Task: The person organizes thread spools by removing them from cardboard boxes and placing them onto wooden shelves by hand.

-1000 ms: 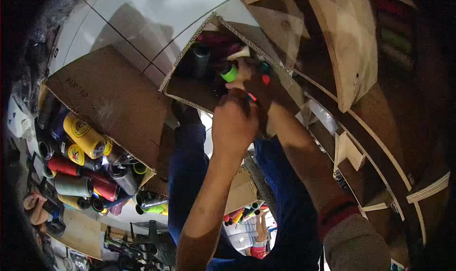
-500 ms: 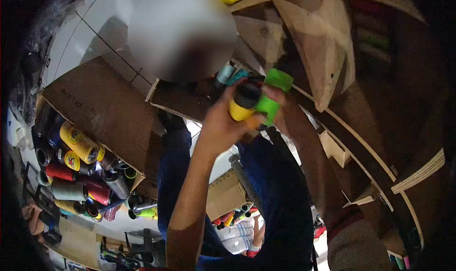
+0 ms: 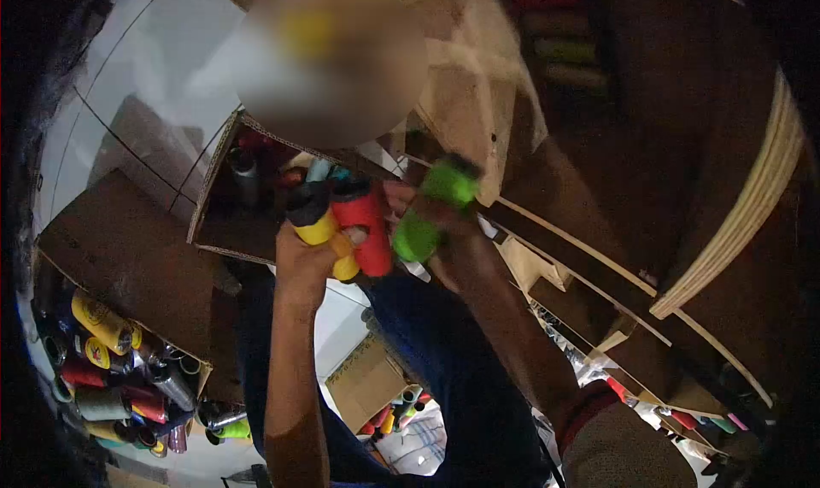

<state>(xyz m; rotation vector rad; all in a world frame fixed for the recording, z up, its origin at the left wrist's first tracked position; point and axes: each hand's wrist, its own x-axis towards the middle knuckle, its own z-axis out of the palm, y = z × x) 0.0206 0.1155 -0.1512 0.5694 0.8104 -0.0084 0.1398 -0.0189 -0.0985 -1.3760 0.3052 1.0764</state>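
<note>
My left hand (image 3: 306, 264) is closed round a yellow thread cone (image 3: 318, 232) with a dark end, and its thumb presses on a red cone (image 3: 363, 227) beside it. To the right, my right hand (image 3: 427, 219) grips a bright green cone (image 3: 437, 208), slightly blurred. All three cones are above my lap, at the near edge of an open cardboard box (image 3: 229, 250). Inside that box lie a grey cone (image 3: 245, 176) and a pale blue one (image 3: 319, 170), with darker red ones behind.
A second cardboard box (image 3: 128, 261) on the left has several cones spilling beside it. Wooden shelving (image 3: 589, 249) runs along the right. Beyond my legs is a smaller box (image 3: 363, 384). A round blur hides the top middle.
The view has swung right. Both hands have come up out of the box with cones; the red cone now shows beside the yellow one, and the green cone has moved apart from them.
</note>
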